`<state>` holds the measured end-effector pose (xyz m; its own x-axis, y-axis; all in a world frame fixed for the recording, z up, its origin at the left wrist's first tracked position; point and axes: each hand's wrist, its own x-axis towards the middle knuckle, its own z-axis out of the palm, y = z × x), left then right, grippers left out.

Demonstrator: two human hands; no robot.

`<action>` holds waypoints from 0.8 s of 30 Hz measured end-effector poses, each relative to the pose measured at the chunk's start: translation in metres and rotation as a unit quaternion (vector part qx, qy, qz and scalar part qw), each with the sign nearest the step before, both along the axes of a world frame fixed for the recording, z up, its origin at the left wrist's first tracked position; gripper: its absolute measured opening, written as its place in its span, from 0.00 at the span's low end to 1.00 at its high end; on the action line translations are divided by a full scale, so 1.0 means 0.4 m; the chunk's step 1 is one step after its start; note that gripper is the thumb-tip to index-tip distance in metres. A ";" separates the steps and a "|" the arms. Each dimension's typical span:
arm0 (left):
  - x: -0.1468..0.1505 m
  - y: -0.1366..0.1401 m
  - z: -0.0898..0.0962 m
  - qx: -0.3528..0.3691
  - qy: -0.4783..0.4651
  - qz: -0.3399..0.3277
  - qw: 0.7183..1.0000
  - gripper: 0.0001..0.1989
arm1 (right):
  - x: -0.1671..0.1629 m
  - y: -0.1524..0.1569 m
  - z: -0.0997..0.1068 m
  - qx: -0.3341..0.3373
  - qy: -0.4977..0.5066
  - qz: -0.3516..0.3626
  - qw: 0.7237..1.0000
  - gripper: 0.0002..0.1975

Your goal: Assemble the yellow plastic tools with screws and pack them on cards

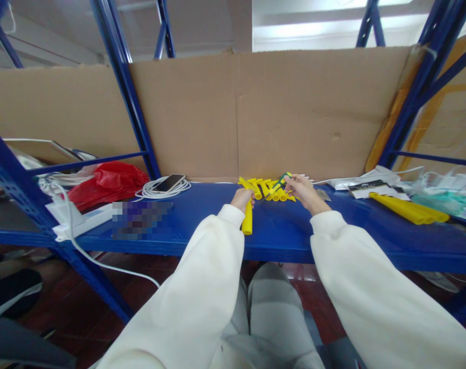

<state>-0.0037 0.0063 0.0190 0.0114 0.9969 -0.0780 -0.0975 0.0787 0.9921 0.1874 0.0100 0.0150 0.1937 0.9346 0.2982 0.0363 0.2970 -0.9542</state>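
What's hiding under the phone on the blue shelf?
Loops of a white cable stick out around the phone. Whatever lies right beneath its middle is covered, so I can't see that.

The left hand (242, 199) grips a smooth yellow tapered tube (247, 221), its wide end toward the person. The right hand (301, 189) pinches a slim green-handled tool (282, 181) by a row of yellow tubes (276, 197) on a blue shelf top (279, 233). At left, a dark-screened phone (170, 182) lies on a coiled white cable (146, 192) near a crumpled red plastic bag (112, 183).
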 end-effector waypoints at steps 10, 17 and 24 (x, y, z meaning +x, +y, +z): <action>0.001 -0.005 0.004 0.003 -0.014 0.002 1.000 0.14 | 0.017 0.015 -0.035 -0.153 -0.383 0.015 0.911 0.10; 0.001 -0.006 0.004 -0.006 0.013 -0.017 1.000 0.14 | 0.036 0.025 -0.042 -0.146 -0.469 0.008 0.871 0.06; -0.001 0.000 0.000 -0.001 0.020 -0.006 1.000 0.14 | 0.081 0.043 -0.033 -0.084 -0.510 -0.170 0.839 0.13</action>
